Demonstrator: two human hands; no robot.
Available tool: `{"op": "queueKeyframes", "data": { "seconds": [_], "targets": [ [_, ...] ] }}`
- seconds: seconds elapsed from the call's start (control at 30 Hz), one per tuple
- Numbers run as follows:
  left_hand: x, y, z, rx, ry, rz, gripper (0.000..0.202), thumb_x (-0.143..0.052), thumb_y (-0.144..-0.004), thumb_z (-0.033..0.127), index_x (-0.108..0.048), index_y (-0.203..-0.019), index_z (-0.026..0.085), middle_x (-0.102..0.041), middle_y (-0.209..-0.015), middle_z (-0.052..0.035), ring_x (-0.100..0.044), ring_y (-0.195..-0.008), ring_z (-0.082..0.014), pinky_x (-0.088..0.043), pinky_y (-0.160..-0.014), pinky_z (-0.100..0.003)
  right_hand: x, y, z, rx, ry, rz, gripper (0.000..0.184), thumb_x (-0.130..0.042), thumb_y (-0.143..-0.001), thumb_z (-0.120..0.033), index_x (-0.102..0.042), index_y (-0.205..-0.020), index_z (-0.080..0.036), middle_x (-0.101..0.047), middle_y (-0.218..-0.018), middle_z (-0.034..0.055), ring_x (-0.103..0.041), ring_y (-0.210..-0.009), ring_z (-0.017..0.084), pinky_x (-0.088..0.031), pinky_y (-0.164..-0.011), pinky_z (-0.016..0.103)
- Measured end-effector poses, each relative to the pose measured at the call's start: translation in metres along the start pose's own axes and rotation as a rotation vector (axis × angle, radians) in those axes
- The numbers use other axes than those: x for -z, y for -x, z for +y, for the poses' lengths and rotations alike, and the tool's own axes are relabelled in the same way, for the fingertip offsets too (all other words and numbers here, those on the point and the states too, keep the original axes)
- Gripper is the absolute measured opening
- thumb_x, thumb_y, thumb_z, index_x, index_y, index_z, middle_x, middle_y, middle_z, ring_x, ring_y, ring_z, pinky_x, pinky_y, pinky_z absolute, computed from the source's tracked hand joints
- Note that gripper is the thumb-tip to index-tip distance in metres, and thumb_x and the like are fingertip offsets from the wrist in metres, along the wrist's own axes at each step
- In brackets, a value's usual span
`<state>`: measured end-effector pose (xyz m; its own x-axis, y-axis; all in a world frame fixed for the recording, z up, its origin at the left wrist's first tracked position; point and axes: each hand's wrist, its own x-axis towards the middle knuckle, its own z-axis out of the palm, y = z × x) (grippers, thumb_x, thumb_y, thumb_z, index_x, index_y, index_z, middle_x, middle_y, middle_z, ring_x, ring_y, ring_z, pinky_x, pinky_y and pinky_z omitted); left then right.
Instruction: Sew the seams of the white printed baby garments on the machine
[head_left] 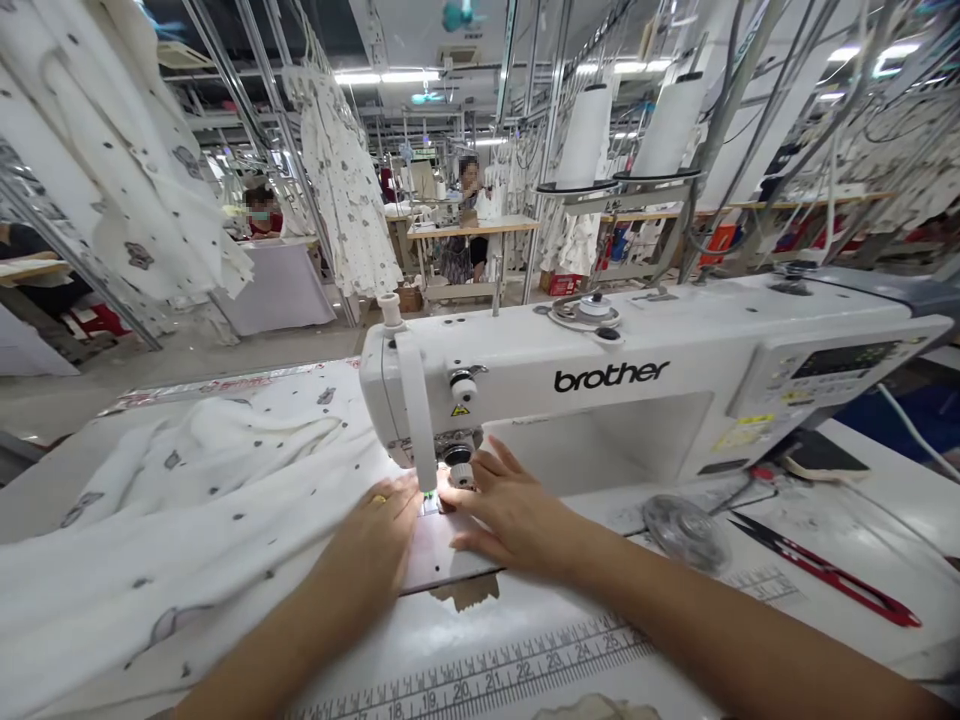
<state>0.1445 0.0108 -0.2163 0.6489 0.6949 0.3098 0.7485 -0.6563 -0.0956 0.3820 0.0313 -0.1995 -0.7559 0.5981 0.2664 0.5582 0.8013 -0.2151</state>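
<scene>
A white sewing machine [525, 380] lettered "brother" stands before me, its lit needle area low on the left end. My left hand [386, 525], with a ring on one finger, lies flat on the white printed fabric [247, 490] just left of the presser foot [430, 503]. On the other side my right hand [517, 510] is spread, its fingertips close to the foot and its thumb apart. The cloth's edge under the needle is partly hidden by my fingers. A white tape or strip [416, 400] hangs down the front of the machine head.
Red-handled thread snips [832, 575] and a clear round bobbin-like disc [686, 533] lie on the right. A ruler scale [487, 680] runs along the front. Two thread cones [585, 135] stand behind the machine. Printed garments [341, 180] hang at the back, where other people sit.
</scene>
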Motion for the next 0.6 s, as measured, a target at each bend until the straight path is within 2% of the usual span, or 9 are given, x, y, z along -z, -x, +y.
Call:
{"op": "queueKeyframes", "data": {
  "seconds": [0.2, 0.43, 0.6],
  "targets": [
    [0.0029, -0.0040, -0.0029, 0.009, 0.027, -0.035, 0.045, -0.041, -0.082, 0.002, -0.060, -0.122, 0.008, -0.065, -0.126, -0.0172, -0.064, -0.113, -0.0291, -0.054, -0.092, -0.046, 0.0020, -0.0004, 0.0032, -0.031, -0.059, 0.025, 0.032, -0.054, -0.097, -0.045, -0.058, -0.120, -0.024, -0.054, -0.113, 0.0066, -0.045, -0.118, 0.022, -0.011, -0.120, 0.048],
    [0.0076, -0.0036, -0.0043, 0.003, 0.084, -0.022, 0.045, -0.043, -0.083, 0.003, -0.059, -0.124, 0.011, -0.066, -0.126, -0.0143, -0.063, -0.114, -0.0274, -0.054, -0.093, -0.044, 0.0001, -0.0016, 0.0059, -0.025, -0.044, 0.055, 0.028, -0.056, -0.096, -0.044, -0.061, -0.117, -0.026, -0.054, -0.112, 0.0053, -0.045, -0.117, 0.021, -0.012, -0.120, 0.048],
    [0.0024, -0.0033, -0.0024, 0.124, 0.282, -0.025, 0.043, -0.043, -0.085, 0.009, -0.060, -0.124, 0.014, -0.063, -0.129, -0.0135, -0.058, -0.119, -0.0290, -0.048, -0.101, -0.049, -0.0002, -0.0019, 0.0080, -0.024, -0.026, 0.070, 0.028, -0.053, -0.098, -0.043, -0.062, -0.118, -0.026, -0.056, -0.109, 0.0059, -0.046, -0.117, 0.022, -0.015, -0.119, 0.049]
  ]
}}
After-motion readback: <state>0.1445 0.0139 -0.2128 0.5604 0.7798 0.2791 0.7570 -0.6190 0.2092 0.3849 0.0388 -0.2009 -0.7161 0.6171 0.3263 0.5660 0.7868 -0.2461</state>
